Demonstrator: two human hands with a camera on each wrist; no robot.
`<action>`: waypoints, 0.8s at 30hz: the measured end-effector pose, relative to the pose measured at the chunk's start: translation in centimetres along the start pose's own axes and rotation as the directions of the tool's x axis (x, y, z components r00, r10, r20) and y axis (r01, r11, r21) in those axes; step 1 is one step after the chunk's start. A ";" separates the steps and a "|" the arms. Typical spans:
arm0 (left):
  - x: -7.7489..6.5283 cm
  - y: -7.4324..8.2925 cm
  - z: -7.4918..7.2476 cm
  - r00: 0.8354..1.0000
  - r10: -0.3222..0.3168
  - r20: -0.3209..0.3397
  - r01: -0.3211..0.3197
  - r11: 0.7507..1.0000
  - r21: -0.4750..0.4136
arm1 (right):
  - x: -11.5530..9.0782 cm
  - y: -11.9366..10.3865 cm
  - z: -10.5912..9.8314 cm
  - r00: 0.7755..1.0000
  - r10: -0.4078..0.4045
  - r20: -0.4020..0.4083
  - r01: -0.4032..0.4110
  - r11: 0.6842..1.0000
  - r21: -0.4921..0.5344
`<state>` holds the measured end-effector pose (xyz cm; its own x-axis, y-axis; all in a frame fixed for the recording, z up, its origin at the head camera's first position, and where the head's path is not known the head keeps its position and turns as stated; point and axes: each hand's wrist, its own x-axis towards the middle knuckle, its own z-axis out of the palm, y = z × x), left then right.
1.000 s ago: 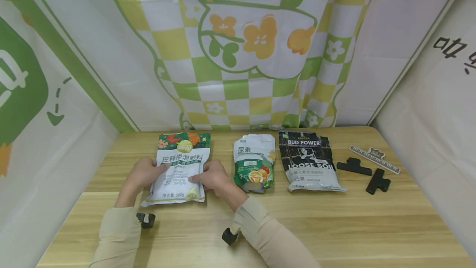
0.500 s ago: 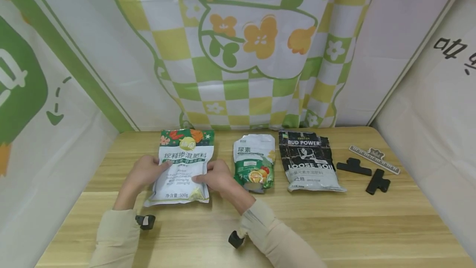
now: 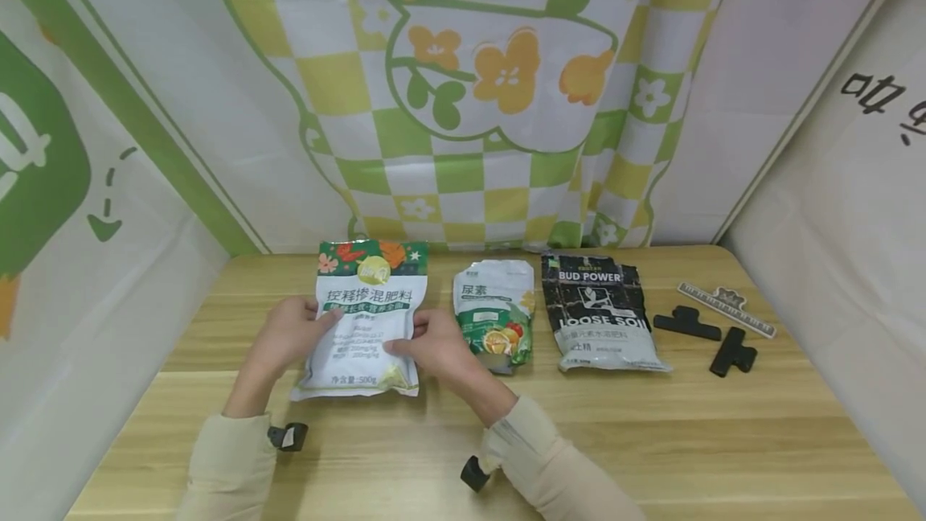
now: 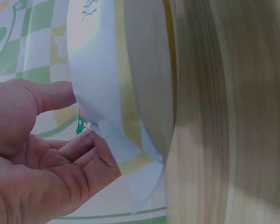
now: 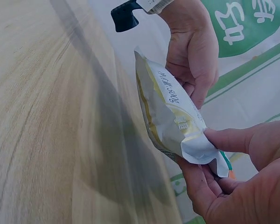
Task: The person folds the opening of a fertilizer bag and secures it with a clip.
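A white fertilizer bag [image 3: 358,344] with a green, flower-printed top is held between both hands on the left of the table in the head view. My left hand [image 3: 289,336] grips its left side, thumb on the front and fingers curled behind. On the other side my right hand [image 3: 444,348] pinches the edge the same way. The left wrist view shows the bag's bottom edge [image 4: 149,102] raised over the wood. From the right wrist, the bag [image 5: 172,112] appears tilted, with its shadow on the tabletop below.
Right of the held bag lies a smaller white and green pouch [image 3: 494,304]. Beside that is a black and grey bag [image 3: 600,312]. Two black clips [image 3: 687,323] and a pale ruler-like strip [image 3: 727,309] lie at the far right. A checked curtain [image 3: 463,175] hangs behind the table [image 3: 615,441].
Both hands have lifted the fertilizer bag and shifted it slightly to the right, closer to the smaller pouch. The other bags and the clips stay where they were.
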<state>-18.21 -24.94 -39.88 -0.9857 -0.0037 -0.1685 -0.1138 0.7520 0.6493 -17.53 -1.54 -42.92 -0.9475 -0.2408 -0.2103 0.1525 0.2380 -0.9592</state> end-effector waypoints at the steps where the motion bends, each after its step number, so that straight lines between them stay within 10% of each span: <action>1: -0.1 0.2 0.1 1.000 0.005 -0.004 -0.005 1.000 -0.003 | -0.1 -0.1 -0.2 1.000 -0.007 -0.003 0.007 1.000 -0.005; 24: -2.6 4.8 2.1 0.994 0.087 -0.071 -0.094 0.989 -0.115 | -4.2 -0.7 -4.3 0.982 -0.167 -0.093 0.150 0.975 -0.165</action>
<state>-15.97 -19.98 -37.90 -0.9982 0.0146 -0.0584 -0.0337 0.6685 0.7430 -14.89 3.32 -40.53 -0.9816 -0.1886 -0.0289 -0.0400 0.3513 -0.9354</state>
